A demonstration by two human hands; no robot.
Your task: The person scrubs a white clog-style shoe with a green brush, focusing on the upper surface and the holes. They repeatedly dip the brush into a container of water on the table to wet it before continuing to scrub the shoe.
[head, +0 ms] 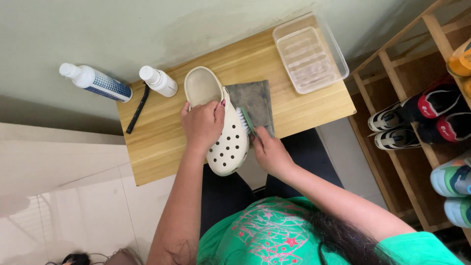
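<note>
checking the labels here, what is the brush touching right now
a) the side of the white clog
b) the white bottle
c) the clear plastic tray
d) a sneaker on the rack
a: the right hand holds the green brush with its bristles against the side of the white clog, which the left hand steadies on the wooden table.

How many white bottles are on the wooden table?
2. The bigger white plastic bottle with a blue label lies at the table's far left corner; the smaller white plastic bottle lies beside it, near the cream clog.
</note>
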